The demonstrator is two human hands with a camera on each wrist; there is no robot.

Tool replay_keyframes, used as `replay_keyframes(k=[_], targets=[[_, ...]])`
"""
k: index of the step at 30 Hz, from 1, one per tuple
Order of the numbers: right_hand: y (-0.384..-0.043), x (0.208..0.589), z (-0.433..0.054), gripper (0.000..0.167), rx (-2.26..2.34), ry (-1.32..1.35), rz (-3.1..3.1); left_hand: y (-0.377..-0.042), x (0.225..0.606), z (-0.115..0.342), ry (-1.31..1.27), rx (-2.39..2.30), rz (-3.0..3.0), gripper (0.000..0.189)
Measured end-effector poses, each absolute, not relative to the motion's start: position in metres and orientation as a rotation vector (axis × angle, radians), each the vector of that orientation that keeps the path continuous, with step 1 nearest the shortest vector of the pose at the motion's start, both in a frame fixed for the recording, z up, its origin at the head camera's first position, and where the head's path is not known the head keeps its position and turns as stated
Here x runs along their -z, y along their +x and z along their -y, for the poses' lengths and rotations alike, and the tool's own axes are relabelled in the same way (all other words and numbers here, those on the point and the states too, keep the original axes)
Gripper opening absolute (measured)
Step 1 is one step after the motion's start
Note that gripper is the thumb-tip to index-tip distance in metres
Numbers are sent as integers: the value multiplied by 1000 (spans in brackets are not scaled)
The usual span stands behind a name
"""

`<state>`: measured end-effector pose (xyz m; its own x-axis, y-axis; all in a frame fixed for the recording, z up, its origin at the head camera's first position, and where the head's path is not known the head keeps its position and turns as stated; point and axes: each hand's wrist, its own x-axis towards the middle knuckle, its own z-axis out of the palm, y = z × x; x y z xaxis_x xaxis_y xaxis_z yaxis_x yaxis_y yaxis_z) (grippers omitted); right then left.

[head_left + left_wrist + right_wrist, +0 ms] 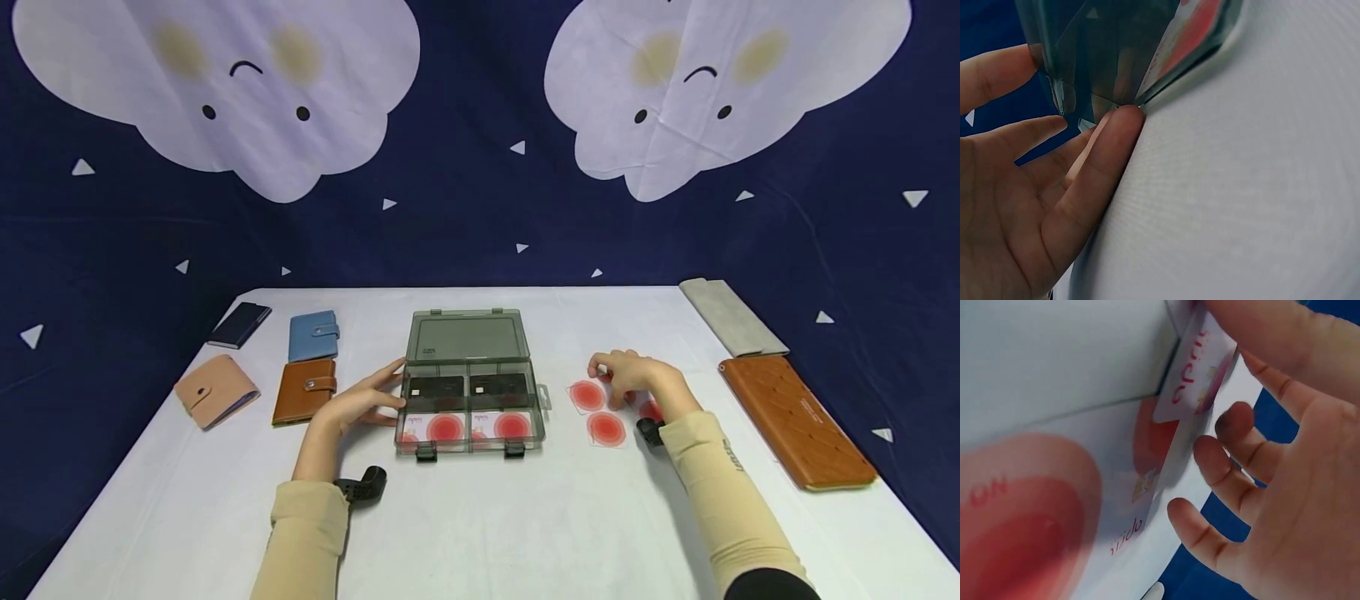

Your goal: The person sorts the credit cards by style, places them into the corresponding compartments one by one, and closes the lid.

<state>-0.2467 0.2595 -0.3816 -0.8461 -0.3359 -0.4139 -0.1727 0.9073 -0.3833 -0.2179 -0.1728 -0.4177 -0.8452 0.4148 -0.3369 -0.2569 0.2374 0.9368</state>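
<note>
My left hand rests against the left side of a see-through grey plastic box, its fingers spread and fairly straight. In the left wrist view, the thumb touches the box's lower corner. The box's lid stands open at the back. Black cards lie in its two rear compartments, and white cards with red circles in the two front ones. To the right of the box, my right hand pinches the edge of a red-and-white card, tilted up from the others. More such cards lie beneath and around it.
On the left lie a black card holder, a blue wallet, a brown wallet and a pink-beige wallet. Along the right edge lie a grey wallet and a long brown wallet. A dark curtain hangs behind the white table.
</note>
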Motion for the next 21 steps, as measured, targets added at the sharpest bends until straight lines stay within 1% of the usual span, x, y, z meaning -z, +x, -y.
replay_keyframes(k=[4, 6, 8, 12, 15, 17, 21], targets=[[-248, 381, -261, 46, 425, -388, -2620, -217, 416, 173, 149, -1650, -1990, 85], [-248, 382, -262, 45, 491, -390, -2636, -217, 415, 172, 151, -1648, -1991, 85], [-247, 383, -265, 41, 622, -380, -2628, -217, 415, 172, 154, -1649, -1991, 85], [-248, 387, -270, 25, 1019, -328, -2523, -218, 417, 172, 160, -1659, -1981, 86], [-248, 388, -270, 19, 1221, -335, -2462, -218, 417, 173, 159, -1663, -1976, 86], [-247, 388, -268, 24, 1311, -338, -2440, -218, 417, 173, 159, -1663, -1978, 86], [-244, 383, -259, 43, 1437, -329, -2436, -218, 417, 173, 164, -1660, -1980, 86]])
